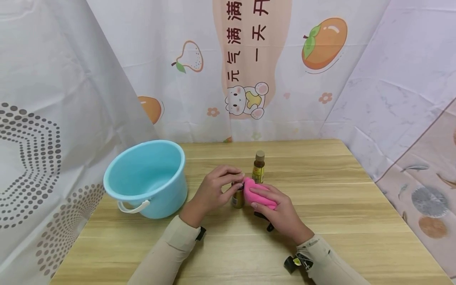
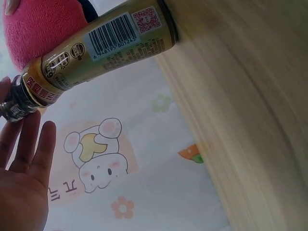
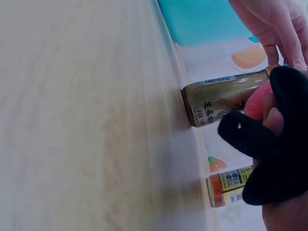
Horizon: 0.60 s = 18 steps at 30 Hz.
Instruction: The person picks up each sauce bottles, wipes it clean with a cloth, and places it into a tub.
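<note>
My left hand (image 1: 213,189) pinches the dark cap of a gold sesame oil bottle (image 1: 237,200) between thumb and fingers. The bottle stands upright on the table; in the left wrist view its barcode side (image 2: 113,36) shows. From the right, my right hand (image 1: 279,209) grips a pink plush toy (image 1: 255,194) against the bottle's upper part. Black limb-like parts (image 3: 288,139) of the toy hang below that hand, large in the right wrist view. Just behind the toy is a smaller bottle (image 1: 258,170) with a yellow label and brown cap.
A light blue bucket (image 1: 179,190) with a white handle (image 1: 133,208) stands left of my left hand. The wooden table (image 1: 338,206) stretches to the right and towards me. Printed curtains (image 1: 199,91) hang behind its back edge and at both sides.
</note>
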Each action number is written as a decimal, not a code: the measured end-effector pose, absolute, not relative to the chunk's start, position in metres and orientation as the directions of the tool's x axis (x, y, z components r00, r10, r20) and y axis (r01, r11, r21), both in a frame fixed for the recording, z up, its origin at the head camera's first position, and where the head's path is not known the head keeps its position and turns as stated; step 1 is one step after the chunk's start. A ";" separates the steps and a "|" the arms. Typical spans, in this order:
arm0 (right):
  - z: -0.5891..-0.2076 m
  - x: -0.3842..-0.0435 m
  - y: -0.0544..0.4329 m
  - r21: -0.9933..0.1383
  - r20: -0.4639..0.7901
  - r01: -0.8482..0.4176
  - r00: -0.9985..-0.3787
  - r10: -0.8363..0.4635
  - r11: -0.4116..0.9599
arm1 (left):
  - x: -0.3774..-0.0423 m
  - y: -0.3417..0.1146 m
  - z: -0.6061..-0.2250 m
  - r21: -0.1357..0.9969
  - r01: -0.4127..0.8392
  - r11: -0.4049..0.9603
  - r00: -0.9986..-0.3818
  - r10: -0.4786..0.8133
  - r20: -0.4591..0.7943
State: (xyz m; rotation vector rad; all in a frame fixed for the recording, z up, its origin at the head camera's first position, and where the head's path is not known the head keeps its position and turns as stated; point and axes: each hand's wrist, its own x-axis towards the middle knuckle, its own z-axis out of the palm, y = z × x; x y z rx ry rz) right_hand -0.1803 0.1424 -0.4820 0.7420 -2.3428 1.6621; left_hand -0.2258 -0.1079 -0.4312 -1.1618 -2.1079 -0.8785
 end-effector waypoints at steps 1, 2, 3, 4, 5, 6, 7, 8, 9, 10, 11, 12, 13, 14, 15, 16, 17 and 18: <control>-0.482 -0.181 0.143 -0.834 0.409 -0.485 -0.863 -0.296 0.263 | -0.226 -0.108 -0.431 0.270 0.874 0.405 -0.458 0.496 0.737; -0.482 -0.181 0.143 -0.835 0.400 -0.479 -0.867 -0.298 0.271 | -0.226 -0.108 -0.432 0.271 0.874 0.403 -0.457 0.495 0.739; -0.483 -0.181 0.143 -0.837 0.391 -0.471 -0.871 -0.299 0.279 | -0.226 -0.107 -0.432 0.275 0.874 0.399 -0.458 0.494 0.739; -0.483 -0.181 0.143 -0.839 0.379 -0.462 -0.875 -0.301 0.287 | -0.226 -0.107 -0.432 0.280 0.874 0.397 -0.460 0.493 0.738; -0.484 -0.182 0.143 -0.839 0.370 -0.456 -0.878 -0.304 0.295 | -0.226 -0.107 -0.432 0.284 0.874 0.394 -0.461 0.491 0.739; -0.484 -0.182 0.143 -0.839 0.361 -0.450 -0.881 -0.306 0.306 | -0.226 -0.108 -0.432 0.287 0.874 0.392 -0.462 0.490 0.739; -0.485 -0.182 0.143 -0.838 0.353 -0.446 -0.882 -0.312 0.315 | -0.225 -0.108 -0.432 0.290 0.874 0.390 -0.464 0.490 0.738; -0.486 -0.183 0.143 -0.835 0.346 -0.444 -0.883 -0.317 0.324 | -0.225 -0.108 -0.432 0.295 0.873 0.388 -0.466 0.490 0.736; -0.487 -0.183 0.143 -0.834 0.338 -0.441 -0.884 -0.323 0.333 | -0.225 -0.108 -0.432 0.298 0.874 0.385 -0.467 0.491 0.736; -0.488 -0.184 0.143 -0.832 0.330 -0.437 -0.885 -0.329 0.342 | -0.225 -0.108 -0.432 0.300 0.874 0.382 -0.467 0.492 0.735; -0.488 -0.185 0.143 -0.830 0.321 -0.434 -0.886 -0.335 0.350 | -0.225 -0.108 -0.432 0.301 0.876 0.378 -0.465 0.492 0.736; -0.489 -0.185 0.143 -0.828 0.313 -0.430 -0.887 -0.340 0.361 | -0.225 -0.108 -0.432 0.300 0.877 0.375 -0.463 0.494 0.736; -0.489 -0.185 0.143 -0.825 0.306 -0.428 -0.888 -0.344 0.370 | -0.225 -0.108 -0.432 0.300 0.878 0.372 -0.461 0.496 0.735; -0.490 -0.186 0.143 -0.823 0.299 -0.424 -0.889 -0.347 0.378 | -0.225 -0.108 -0.432 0.301 0.880 0.367 -0.459 0.498 0.736; -0.490 -0.186 0.143 -0.822 0.291 -0.420 -0.891 -0.349 0.386 | -0.225 -0.108 -0.432 0.300 0.882 0.364 -0.456 0.498 0.737; -0.490 -0.186 0.143 -0.819 0.286 -0.417 -0.892 -0.352 0.393 | -0.226 -0.108 -0.432 0.299 0.883 0.362 -0.454 0.500 0.737; -0.490 -0.186 0.143 -0.817 0.279 -0.414 -0.893 -0.353 0.401 | -0.226 -0.108 -0.432 0.298 0.884 0.360 -0.453 0.500 0.738; -0.490 -0.186 0.143 -0.815 0.272 -0.410 -0.895 -0.354 0.409 | -0.226 -0.108 -0.432 0.298 0.885 0.358 -0.451 0.501 0.739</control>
